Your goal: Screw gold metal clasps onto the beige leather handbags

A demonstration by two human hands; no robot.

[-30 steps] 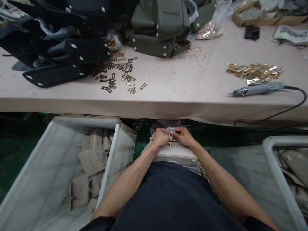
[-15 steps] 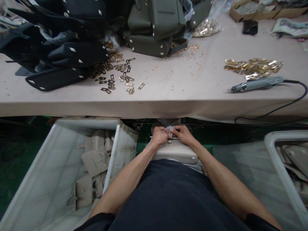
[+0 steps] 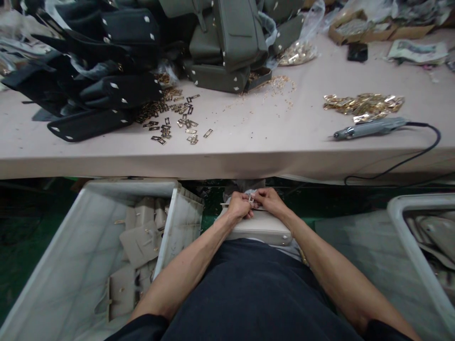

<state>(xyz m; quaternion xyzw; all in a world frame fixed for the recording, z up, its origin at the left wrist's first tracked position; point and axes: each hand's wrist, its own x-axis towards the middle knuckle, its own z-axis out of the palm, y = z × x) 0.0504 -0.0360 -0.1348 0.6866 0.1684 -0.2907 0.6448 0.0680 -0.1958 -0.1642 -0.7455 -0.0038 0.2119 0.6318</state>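
A light beige handbag (image 3: 261,226) lies on my lap, close against my dark shirt, with its base edge toward me. My left hand (image 3: 240,205) is closed at the far side of the bag, fingers bent and pinched together. Facing it, my right hand (image 3: 269,200) pinches with thumb and forefinger. Between the two sets of fingertips sits a small pale piece (image 3: 250,199), strap-like and with a bit of shine, mostly covered by the fingers. Both hands touch it, and its exact kind is too small to make out.
A covered table (image 3: 227,163) runs across ahead, bearing black bags (image 3: 103,92), dark green bags (image 3: 227,52), metal frames (image 3: 167,121), gold plates (image 3: 366,105) and a corded electric screwdriver (image 3: 371,129). Plastic bins stand left (image 3: 88,187) and right (image 3: 400,208), with beige bags inside.
My left hand has turned and its fingers now curl lower over the bag, covering the small metal fitting seen before. My right hand stays nearly in place. The view has shifted slightly.
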